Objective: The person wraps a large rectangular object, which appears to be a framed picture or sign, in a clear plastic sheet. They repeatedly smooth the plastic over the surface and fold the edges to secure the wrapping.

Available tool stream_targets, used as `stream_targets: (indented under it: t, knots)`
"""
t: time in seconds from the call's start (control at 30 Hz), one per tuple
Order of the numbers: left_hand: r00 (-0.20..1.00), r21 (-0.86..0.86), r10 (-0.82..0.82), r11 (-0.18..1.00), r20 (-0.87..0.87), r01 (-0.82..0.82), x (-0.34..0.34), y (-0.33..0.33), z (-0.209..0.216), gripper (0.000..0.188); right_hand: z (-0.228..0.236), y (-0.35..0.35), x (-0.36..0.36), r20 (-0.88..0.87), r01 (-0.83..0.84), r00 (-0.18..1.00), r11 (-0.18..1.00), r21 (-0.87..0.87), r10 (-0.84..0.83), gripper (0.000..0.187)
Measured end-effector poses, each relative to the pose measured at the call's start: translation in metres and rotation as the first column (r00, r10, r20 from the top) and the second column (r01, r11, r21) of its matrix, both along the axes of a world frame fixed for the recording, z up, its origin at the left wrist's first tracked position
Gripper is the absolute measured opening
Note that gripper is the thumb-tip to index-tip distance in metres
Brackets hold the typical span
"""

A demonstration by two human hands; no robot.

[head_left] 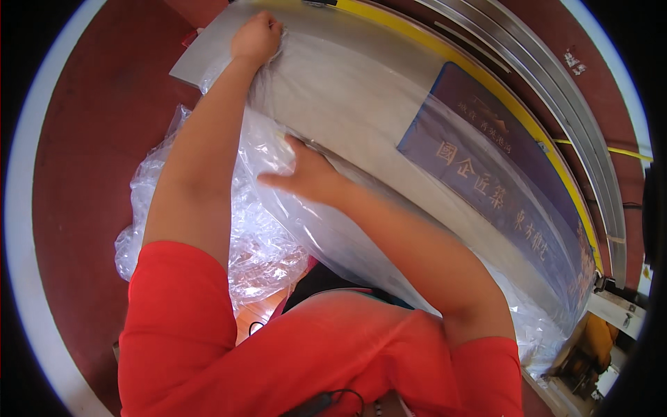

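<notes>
- Hands, two. Left hand: reached farthest from the body, closed in a fist on a gathered edge of film. Right hand: nearer the body, open, thumb and fingers spread over the film; from where I stand I cannot tell whether the palm presses on it.
- Clear plastic film, apparently one connected sheet, though the folds hide any second piece. Place: running from the left fist, beneath the right hand and along the right forearm, with a crumpled heap between and to the left of the forearms. Handling, as judged: light, soft, slippery, prone to cling and tear; best taken by a gathered edge, as the left fist has it, with a flat palm to smooth it.
- Pale board, one, long, its corner just left of the left fist and its length stretching off to the right of both hands. Handling, as judged: stiff, awkward for its length, its face liable to scratch; best held by the edges.
- Dark printed section, one, with gold lettering, right of the right hand, partly under film.
- Yellow strip, one, along the board's far side, beyond both hands.
- Metal rails, several, overlapping, uncounted, beyond the yellow strip.
</notes>
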State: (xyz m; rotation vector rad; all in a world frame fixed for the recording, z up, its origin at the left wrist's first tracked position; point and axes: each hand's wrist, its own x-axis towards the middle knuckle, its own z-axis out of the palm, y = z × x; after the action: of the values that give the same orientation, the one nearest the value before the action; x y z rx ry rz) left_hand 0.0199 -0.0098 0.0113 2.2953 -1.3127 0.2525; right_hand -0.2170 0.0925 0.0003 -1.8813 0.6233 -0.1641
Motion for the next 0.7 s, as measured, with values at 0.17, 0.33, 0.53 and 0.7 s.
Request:
stream_targets:
  t: [0.17, 0.33, 0.53, 0.7]
  knots:
    - [0.998, 0.052, 0.057, 0.997, -0.004, -0.057, 0.030, 0.014, -0.017, 0.027, 0.078, -0.041, -0.074, 0.165, -0.264, 0.964, 0.762, 0.591, 0.206, 0.034]
    - [1.000, 0.062, -0.027, 0.998, -0.003, 0.028, 0.051, 0.003, -0.030, 0.036, 0.135, -0.053, -0.342, 0.170, 0.319, 0.867, 0.784, 0.533, -0.468, 0.038]
    - [0.997, 0.132, -0.021, 0.991, 0.069, 0.012, 0.080, -0.014, -0.046, 0.034, 0.165, 0.027, -0.613, 0.174, 0.990, 0.141, 0.136, -0.036, -0.975, 0.044]
    - [0.990, 0.101, -0.074, 0.993, 0.122, 0.062, 0.130, -0.028, -0.066, 0.036, 0.116, 0.013, -0.603, -0.213, 0.839, 0.106, 0.202, -0.505, -0.971, 0.034]
